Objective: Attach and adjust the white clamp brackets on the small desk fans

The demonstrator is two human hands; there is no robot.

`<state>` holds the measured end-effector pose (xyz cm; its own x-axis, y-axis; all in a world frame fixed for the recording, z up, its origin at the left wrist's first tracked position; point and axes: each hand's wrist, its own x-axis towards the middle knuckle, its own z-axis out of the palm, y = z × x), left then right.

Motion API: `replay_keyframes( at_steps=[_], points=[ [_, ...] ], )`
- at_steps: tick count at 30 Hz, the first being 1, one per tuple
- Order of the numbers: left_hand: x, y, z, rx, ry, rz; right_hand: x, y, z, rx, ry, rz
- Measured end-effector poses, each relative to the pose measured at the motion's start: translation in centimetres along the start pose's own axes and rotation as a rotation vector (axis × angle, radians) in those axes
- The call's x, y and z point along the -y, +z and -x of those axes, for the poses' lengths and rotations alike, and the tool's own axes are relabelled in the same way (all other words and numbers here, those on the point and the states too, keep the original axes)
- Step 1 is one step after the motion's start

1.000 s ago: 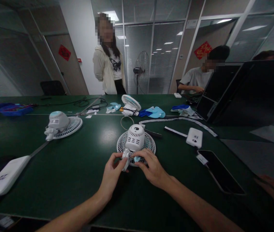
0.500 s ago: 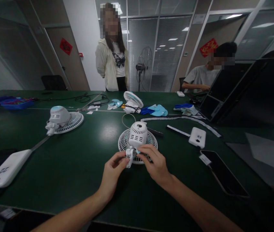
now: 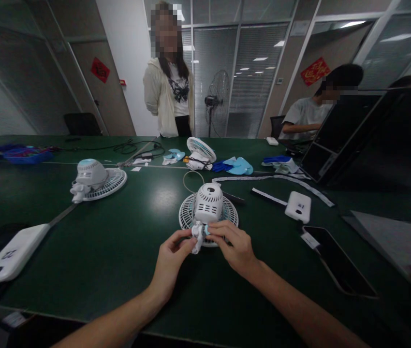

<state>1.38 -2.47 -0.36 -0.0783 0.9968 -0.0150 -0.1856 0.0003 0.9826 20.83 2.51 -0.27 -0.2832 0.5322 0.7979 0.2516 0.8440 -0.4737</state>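
A small white fan [image 3: 208,203] lies face down on the green table, its motor housing on top of the round grille. My left hand [image 3: 172,251] pinches the white clip bracket [image 3: 197,237] at the fan's near side. Thumb and fingers of my right hand [image 3: 235,244] close on a small light-blue knob [image 3: 206,229] at the right of that bracket. Both hands touch the near part of the fan, just in front of the housing.
A second white fan [image 3: 92,179] lies to the left and a third [image 3: 200,153] farther back. White power banks [image 3: 11,256], a black phone [image 3: 339,261], light-blue blades [image 3: 240,166] and a blue tray [image 3: 27,154] are around. One person [image 3: 169,92] stands across the table; another sits right.
The view has shifted slightly. Both hands keep their grip on the bracket and knob. At the right edge, part of another person's hand shows more, and the seated person has leaned right.
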Motion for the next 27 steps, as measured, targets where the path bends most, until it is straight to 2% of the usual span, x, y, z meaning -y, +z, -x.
replay_keyframes(
  at_steps=[4, 6, 9, 11, 17, 24, 27],
  points=[
    [-0.6, 0.2, 0.3, -0.003, -0.009, -0.03, 0.3, 0.4, 0.3, -0.042, 0.203, 0.005],
    [-0.9, 0.3, 0.4, 0.002, -0.012, -0.028, 0.2, 0.4, 0.5, -0.013, 0.173, 0.023],
    [-1.1, 0.4, 0.6, 0.015, -0.014, -0.022, 0.1, 0.0, 0.5, 0.036, 0.018, 0.037],
    [-1.2, 0.5, 0.7, 0.021, -0.014, -0.016, 0.0, 0.0, 0.4, 0.033, -0.015, 0.031],
    [-1.3, 0.5, 0.7, 0.034, -0.022, -0.014, 0.2, 0.2, -0.2, 0.063, 0.112, 0.004],
    [-0.5, -0.1, -0.2, 0.008, -0.032, 0.026, 0.0, -0.1, 0.2, 0.117, 0.031, 0.074],
    [-0.2, -0.2, -0.4, 0.016, -0.032, 0.02, 0.0, 0.2, 0.4, 0.122, 0.161, -0.043]
  ],
)
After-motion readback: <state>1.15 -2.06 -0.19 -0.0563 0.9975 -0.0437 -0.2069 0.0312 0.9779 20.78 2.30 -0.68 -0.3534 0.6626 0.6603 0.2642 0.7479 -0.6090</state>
